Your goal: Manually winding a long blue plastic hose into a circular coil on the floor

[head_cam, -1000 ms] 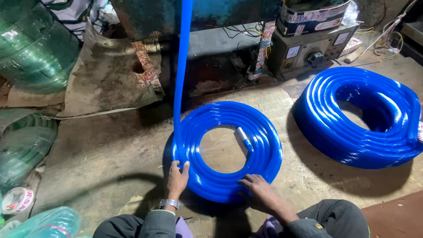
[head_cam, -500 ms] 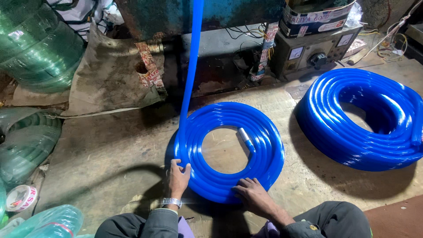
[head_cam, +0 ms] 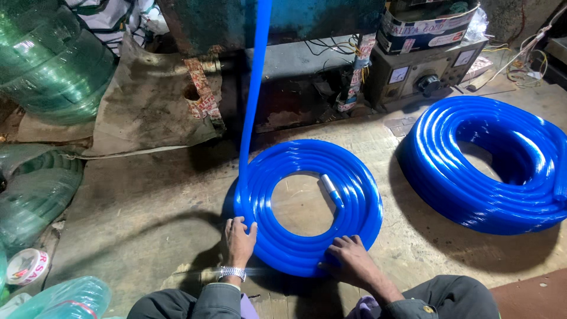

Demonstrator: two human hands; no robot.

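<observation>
A flat coil of glossy blue hose (head_cam: 307,204) lies on the floor in front of me. One strand (head_cam: 253,100) rises straight up from the coil's left side and leaves the top of the view. The hose's pale end piece (head_cam: 331,189) rests inside the ring. My left hand (head_cam: 239,241), with a wristwatch, presses flat on the coil's near left edge. My right hand (head_cam: 348,260) lies palm down on the near right edge. Neither hand closes around the hose.
A second, thicker blue hose coil (head_cam: 490,165) lies at the right. Green translucent hose coils (head_cam: 50,56) are stacked at the left. A metal box with a dial (head_cam: 422,77) and a dark machine stand behind. A tape roll (head_cam: 26,266) lies at bottom left.
Both hands have slid a little along the coil's near edge. The rising strand stays at the left side; the view has shifted slightly.
</observation>
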